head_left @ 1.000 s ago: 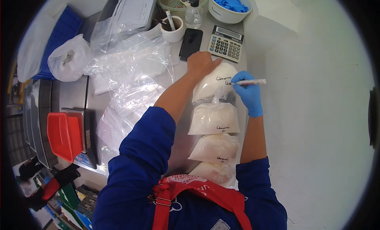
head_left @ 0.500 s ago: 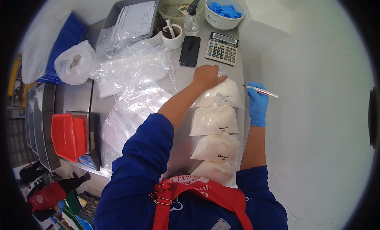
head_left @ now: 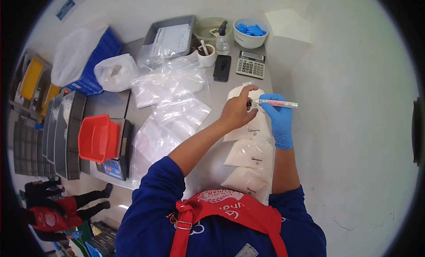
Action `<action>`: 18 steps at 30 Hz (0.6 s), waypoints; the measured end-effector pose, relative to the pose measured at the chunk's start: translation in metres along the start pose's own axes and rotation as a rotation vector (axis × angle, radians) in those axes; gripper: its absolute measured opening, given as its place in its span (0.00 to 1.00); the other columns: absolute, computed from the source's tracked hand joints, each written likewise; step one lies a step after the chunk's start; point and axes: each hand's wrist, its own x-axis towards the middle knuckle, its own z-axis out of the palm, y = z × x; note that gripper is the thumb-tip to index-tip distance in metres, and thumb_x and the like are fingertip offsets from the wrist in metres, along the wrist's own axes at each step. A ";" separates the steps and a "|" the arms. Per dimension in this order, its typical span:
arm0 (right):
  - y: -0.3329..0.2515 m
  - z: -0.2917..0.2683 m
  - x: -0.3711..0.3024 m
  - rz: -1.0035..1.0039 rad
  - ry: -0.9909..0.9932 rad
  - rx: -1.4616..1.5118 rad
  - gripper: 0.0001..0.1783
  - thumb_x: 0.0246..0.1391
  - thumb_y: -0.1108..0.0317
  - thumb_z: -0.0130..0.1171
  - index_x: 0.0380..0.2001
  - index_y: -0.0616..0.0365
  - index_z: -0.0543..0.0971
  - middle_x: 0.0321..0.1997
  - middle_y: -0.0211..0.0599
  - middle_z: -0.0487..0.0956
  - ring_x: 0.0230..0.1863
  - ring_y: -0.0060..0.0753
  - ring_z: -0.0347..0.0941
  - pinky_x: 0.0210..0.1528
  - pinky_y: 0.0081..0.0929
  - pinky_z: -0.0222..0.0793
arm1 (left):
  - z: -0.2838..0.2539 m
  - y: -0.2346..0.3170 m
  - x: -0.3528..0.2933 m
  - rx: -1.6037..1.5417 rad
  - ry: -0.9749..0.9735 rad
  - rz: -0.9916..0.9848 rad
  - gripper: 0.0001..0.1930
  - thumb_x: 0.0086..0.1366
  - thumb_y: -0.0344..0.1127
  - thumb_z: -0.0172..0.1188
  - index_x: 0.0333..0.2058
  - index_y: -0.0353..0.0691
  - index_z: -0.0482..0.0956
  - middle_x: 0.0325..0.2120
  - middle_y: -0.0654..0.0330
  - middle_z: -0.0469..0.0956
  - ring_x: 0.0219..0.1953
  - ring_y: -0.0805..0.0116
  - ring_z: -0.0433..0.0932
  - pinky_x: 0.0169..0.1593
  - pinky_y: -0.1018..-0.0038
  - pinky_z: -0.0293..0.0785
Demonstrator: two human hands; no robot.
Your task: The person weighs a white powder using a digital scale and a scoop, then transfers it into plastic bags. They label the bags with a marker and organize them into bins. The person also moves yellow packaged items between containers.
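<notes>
My gloved right hand [head_left: 279,122] grips a white marker [head_left: 285,105] with red print, held level over the upper bags. My bare left hand [head_left: 239,109] meets its left end, the fingertips closed round a small black piece that looks like the marker cap [head_left: 249,104]; whether it is seated on the tip is hard to make out. Beneath both hands runs a column of clear plastic bags filled with white powder. The farthest bag [head_left: 237,92] is partly covered by my hands. Nearer ones, like this powder bag [head_left: 248,151] and the nearest bag [head_left: 243,179], carry black handwriting.
Loose clear plastic bags [head_left: 170,120] spread left of the column. A red tray [head_left: 95,140] sits on a scale [head_left: 113,168]. Behind are a phone [head_left: 222,68], calculator [head_left: 251,64], spray bottle [head_left: 222,44] and bowl of blue gloves [head_left: 250,39]. Other people [head_left: 57,212] stand lower left.
My left hand has left the far bag and come to the marker's end. The right hand has moved the marker left, over the bags. The view has shifted, showing more room.
</notes>
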 end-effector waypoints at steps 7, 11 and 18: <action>-0.023 0.015 -0.055 -0.073 -0.106 -0.058 0.06 0.56 0.76 0.63 0.38 0.60 0.82 0.36 0.29 0.81 0.37 0.17 0.74 0.41 0.19 0.70 | -0.015 0.028 -0.062 0.126 0.042 -0.052 0.34 0.56 0.34 0.67 0.60 0.48 0.61 0.22 0.56 0.79 0.26 0.51 0.80 0.32 0.57 0.73; -0.023 0.028 -0.085 -0.036 -0.109 -0.049 0.06 0.56 0.76 0.63 0.38 0.60 0.82 0.34 0.29 0.82 0.36 0.18 0.74 0.39 0.19 0.69 | -0.019 0.045 -0.093 0.260 0.018 -0.053 0.32 0.56 0.33 0.65 0.58 0.48 0.62 0.21 0.56 0.79 0.25 0.50 0.80 0.31 0.56 0.73; -0.021 0.060 -0.146 -0.058 -0.139 0.009 0.05 0.55 0.76 0.65 0.36 0.60 0.81 0.35 0.30 0.81 0.36 0.18 0.74 0.40 0.20 0.70 | -0.020 0.067 -0.154 0.212 0.035 -0.119 0.25 0.55 0.28 0.63 0.51 0.47 0.68 0.22 0.52 0.81 0.28 0.46 0.81 0.32 0.52 0.73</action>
